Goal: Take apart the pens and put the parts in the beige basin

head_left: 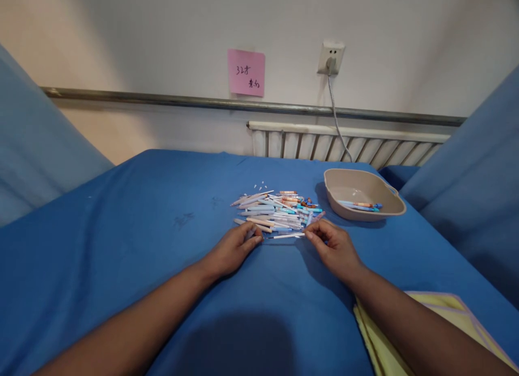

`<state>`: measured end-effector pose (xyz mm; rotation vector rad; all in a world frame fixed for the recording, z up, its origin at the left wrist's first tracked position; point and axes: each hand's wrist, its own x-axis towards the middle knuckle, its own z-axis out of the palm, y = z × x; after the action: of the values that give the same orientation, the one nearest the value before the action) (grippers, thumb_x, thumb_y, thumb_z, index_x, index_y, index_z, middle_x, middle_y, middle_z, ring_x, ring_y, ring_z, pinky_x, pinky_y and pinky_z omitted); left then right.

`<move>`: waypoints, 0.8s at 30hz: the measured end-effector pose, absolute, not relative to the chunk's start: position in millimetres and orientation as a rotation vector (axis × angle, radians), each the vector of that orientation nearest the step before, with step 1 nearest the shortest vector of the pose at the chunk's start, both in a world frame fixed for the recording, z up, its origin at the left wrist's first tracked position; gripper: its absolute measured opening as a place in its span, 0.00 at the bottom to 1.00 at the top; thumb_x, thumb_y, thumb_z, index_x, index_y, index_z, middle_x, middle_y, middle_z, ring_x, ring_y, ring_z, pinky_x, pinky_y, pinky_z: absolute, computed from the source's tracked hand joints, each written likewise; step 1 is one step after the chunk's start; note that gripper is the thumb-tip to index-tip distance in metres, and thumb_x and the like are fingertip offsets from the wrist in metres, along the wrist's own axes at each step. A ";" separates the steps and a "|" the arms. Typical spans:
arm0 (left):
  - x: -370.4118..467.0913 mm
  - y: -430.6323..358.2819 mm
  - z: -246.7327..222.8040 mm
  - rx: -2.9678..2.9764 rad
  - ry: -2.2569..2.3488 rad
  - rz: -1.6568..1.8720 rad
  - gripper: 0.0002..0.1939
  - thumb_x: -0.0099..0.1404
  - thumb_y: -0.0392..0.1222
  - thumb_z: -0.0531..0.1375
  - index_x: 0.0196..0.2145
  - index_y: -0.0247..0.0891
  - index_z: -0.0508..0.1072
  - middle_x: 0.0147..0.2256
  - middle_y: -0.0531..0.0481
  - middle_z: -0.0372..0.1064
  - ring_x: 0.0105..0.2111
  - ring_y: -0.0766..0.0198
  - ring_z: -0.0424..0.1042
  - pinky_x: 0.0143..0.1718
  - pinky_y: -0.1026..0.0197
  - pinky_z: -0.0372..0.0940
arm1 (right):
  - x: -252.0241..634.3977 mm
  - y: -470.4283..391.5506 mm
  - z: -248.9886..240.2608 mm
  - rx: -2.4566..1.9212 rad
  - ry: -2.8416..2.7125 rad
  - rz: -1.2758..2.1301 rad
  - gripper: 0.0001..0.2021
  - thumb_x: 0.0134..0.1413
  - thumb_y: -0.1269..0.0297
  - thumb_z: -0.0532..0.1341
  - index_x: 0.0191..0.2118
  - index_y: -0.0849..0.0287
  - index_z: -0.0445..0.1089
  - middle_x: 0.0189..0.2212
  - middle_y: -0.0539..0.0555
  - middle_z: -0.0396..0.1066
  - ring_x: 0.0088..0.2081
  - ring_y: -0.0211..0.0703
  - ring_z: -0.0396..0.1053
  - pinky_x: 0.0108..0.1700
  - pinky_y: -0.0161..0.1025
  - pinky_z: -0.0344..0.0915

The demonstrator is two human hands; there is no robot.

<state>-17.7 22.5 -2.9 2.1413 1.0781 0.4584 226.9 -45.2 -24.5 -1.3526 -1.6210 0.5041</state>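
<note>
A slim white pen refill (287,236) with a dark, thin tip spans the gap between my hands, at the near edge of a pen-part pile. My right hand (334,251) pinches its right end. Near the tip, my left hand (237,249) has thumb and fingers pressed together; whatever they grip is hidden. Just beyond my hands lies the heap of pen barrels and refills (263,209) in white, pale blue, peach and clear plastic. Small brown and blue pieces (308,202) sit at its right side. Several tiny white bits (260,185) lie behind the heap.
A beige plastic basin (352,184) stands at right, holding a few blue and orange pens (360,205). A folded yellow cloth (441,305) lies under my right forearm. Blue sheeting (162,203) covers the surface. Behind are a radiator (308,140), a metal rail (182,100) and a plugged cord (335,113).
</note>
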 end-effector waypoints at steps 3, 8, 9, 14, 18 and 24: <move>-18.1 21.2 -2.5 2.142 1.039 0.456 0.09 0.65 0.44 0.50 0.33 0.38 0.65 0.30 0.54 0.64 0.32 0.64 0.63 0.35 0.64 0.59 | 226.4 -45.4 -24.0 -1.345 -1.632 0.500 0.07 0.55 0.65 0.56 0.31 0.58 0.70 0.27 0.50 0.68 0.28 0.37 0.64 0.31 0.34 0.59; -18.0 19.8 -2.2 2.150 1.005 0.443 0.08 0.65 0.43 0.50 0.33 0.38 0.64 0.29 0.55 0.62 0.31 0.65 0.62 0.34 0.64 0.58 | 225.8 -45.6 -24.3 -1.352 -1.649 0.500 0.07 0.55 0.65 0.56 0.31 0.58 0.70 0.27 0.50 0.68 0.28 0.38 0.63 0.31 0.34 0.59; -17.7 19.4 -2.0 2.149 1.007 0.443 0.08 0.65 0.43 0.50 0.32 0.38 0.64 0.29 0.55 0.62 0.31 0.65 0.62 0.34 0.64 0.58 | 225.5 -45.8 -24.4 -1.355 -1.651 0.509 0.07 0.55 0.65 0.56 0.31 0.58 0.70 0.27 0.50 0.68 0.28 0.38 0.63 0.30 0.34 0.59; -15.0 15.8 0.0 2.115 0.994 0.472 0.06 0.63 0.42 0.52 0.32 0.38 0.66 0.29 0.55 0.62 0.31 0.65 0.62 0.34 0.65 0.58 | 222.8 -47.6 -24.5 -1.335 -1.707 0.558 0.07 0.55 0.65 0.56 0.32 0.57 0.70 0.26 0.50 0.68 0.28 0.39 0.64 0.31 0.34 0.60; -12.6 12.9 2.8 2.065 1.035 0.486 0.06 0.61 0.42 0.54 0.32 0.37 0.66 0.28 0.55 0.62 0.30 0.65 0.61 0.33 0.65 0.58 | 221.4 -49.2 -23.1 -1.343 -1.752 0.599 0.06 0.55 0.66 0.56 0.32 0.57 0.69 0.25 0.49 0.69 0.28 0.38 0.65 0.31 0.33 0.60; -11.3 9.1 5.2 2.085 1.062 0.502 0.10 0.61 0.47 0.55 0.31 0.37 0.68 0.27 0.55 0.62 0.30 0.65 0.62 0.32 0.65 0.58 | 219.7 -51.1 -23.0 -1.380 -1.951 0.805 0.06 0.57 0.66 0.54 0.33 0.57 0.68 0.24 0.47 0.70 0.25 0.35 0.66 0.29 0.31 0.59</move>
<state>-11.3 9.1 5.2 2.0851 1.0621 0.5021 219.7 -51.1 -23.0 -1.3802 -1.9510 0.8053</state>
